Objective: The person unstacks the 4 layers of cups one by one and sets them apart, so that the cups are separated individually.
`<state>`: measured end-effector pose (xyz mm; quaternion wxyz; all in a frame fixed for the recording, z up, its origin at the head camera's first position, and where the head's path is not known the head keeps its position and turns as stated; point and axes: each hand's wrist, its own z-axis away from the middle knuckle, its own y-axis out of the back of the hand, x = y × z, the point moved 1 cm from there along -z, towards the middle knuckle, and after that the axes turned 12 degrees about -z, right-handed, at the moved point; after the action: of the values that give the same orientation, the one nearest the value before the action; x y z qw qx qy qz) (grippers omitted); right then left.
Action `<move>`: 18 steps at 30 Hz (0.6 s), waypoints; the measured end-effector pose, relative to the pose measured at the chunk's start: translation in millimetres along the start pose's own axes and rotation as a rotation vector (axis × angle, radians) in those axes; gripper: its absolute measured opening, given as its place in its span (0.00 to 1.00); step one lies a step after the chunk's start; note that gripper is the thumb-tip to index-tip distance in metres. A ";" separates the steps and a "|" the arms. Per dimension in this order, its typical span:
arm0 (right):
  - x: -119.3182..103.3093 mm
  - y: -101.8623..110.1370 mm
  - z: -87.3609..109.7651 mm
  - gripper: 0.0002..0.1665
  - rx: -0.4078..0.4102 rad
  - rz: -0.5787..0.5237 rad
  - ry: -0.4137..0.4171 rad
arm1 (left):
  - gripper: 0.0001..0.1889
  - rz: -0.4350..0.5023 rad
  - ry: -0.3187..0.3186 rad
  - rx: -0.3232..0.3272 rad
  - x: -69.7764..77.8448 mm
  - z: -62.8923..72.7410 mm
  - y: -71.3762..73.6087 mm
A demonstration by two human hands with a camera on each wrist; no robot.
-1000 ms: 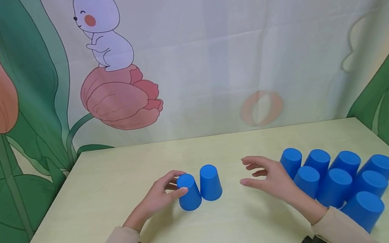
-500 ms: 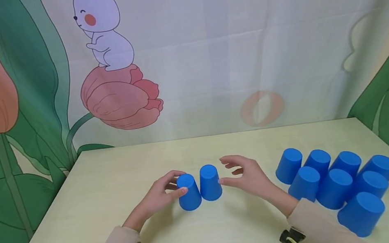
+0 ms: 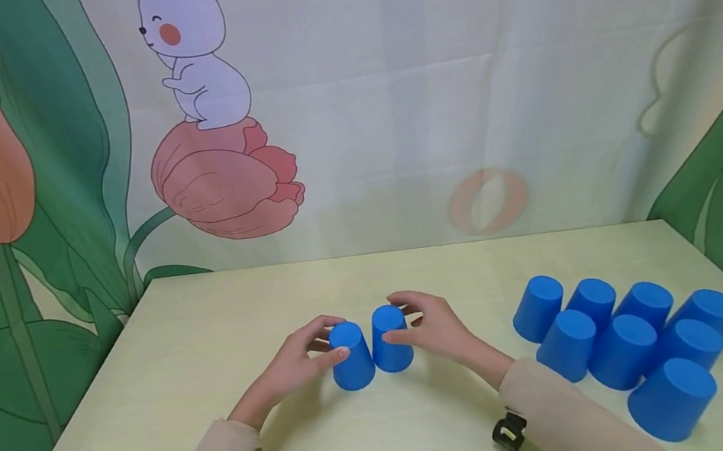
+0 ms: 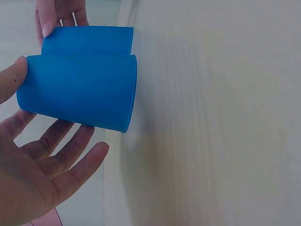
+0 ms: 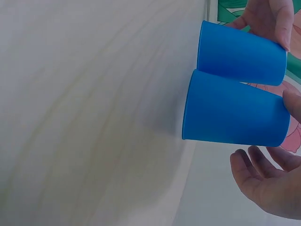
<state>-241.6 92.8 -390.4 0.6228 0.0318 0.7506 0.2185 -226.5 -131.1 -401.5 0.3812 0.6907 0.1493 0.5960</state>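
Two blue plastic cups stand upside down, side by side, near the middle of the table. My left hand [image 3: 297, 359] holds the left cup [image 3: 354, 371], thumb on its near side and fingers around the far side. Around the right cup [image 3: 390, 360] is my right hand [image 3: 437, 329], its thumb across the front and its fingertips at the back of the top. In the left wrist view the left cup [image 4: 80, 92] overlaps the right cup [image 4: 89, 40]. From the right wrist, my thumb lies at the narrow end of the right cup [image 5: 235, 113], fingers curving along its side.
On the right of the pale wooden table [image 3: 219, 299], several more blue cups [image 3: 622, 351] stand upside down in staggered rows, with one cup [image 3: 674, 401] nearest the front. Behind the table hangs a printed curtain [image 3: 344, 104] with a rabbit and flowers.
My right hand has moved left from beside the group of cups to the right-hand middle cup and closed around it. My left hand and both middle cups have stayed in place.
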 end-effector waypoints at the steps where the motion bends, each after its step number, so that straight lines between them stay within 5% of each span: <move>1: 0.8 -0.4 -0.6 0.33 0.000 0.001 -0.005 | 0.22 0.001 -0.004 -0.001 0.1 0.1 0.0; 18: 1.5 10.5 12.6 0.26 0.036 0.008 0.025 | 0.21 -0.001 -0.019 0.002 1.9 -0.4 0.7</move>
<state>-232.3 106.4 -389.6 0.6120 0.0432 0.7618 0.2078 -226.7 -130.2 -399.6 0.3822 0.6966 0.1465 0.5892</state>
